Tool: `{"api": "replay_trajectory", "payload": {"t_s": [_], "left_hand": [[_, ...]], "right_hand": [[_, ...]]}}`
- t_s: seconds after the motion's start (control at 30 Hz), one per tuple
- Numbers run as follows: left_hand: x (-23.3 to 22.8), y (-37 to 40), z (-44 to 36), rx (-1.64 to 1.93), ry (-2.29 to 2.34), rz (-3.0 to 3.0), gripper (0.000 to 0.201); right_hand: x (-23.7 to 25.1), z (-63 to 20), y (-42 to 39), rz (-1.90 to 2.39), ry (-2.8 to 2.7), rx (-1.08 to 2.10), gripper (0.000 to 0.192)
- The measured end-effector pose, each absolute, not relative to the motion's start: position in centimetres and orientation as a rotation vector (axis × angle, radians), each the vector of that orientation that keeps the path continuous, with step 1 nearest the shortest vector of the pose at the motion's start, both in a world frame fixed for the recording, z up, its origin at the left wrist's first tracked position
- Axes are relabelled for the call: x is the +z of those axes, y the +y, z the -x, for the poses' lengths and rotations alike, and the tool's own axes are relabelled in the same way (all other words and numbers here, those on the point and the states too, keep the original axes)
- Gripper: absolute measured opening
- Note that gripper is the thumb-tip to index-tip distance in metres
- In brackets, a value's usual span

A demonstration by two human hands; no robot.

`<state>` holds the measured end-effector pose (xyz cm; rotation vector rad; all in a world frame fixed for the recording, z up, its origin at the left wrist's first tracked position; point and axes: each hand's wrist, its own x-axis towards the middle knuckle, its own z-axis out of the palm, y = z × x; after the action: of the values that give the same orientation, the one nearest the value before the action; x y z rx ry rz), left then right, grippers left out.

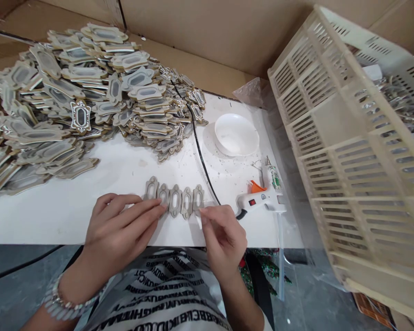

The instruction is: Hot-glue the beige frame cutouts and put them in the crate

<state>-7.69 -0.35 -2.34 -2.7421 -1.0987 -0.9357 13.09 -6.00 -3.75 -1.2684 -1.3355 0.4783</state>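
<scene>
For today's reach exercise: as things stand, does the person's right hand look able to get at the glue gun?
Probably yes. The right hand rests at the row of frames, and the glue gun lies just beside it on the table, with bare surface between. Only its black cord runs close by.

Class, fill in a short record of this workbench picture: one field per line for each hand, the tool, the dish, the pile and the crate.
left hand: fingertips on the row of frame pieces
right hand: touches the row's right end
glue gun: lying on the white table, right of the row
bowl: white, behind the gun
pile of frame pieces: far left
plastic crate: tilted, right
</scene>
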Motion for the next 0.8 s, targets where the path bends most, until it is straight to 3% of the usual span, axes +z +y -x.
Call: {"api": "replay_trajectory", "payload": {"t_s": [0.37,0.8], "left_hand": [[-2.6,-0.7,7.7,-0.963,-1.239,2.780,0.023],[-3.0,0.1,9.4,-0.760,-1.446,2.624,0.026]], "right_hand": [[-2.6,-12.4,-4.8,1.304,-1.389,0.527,0.038],[-1.9,-11.4,-3.0,1.410,-1.588,0.470,0.019]]}}
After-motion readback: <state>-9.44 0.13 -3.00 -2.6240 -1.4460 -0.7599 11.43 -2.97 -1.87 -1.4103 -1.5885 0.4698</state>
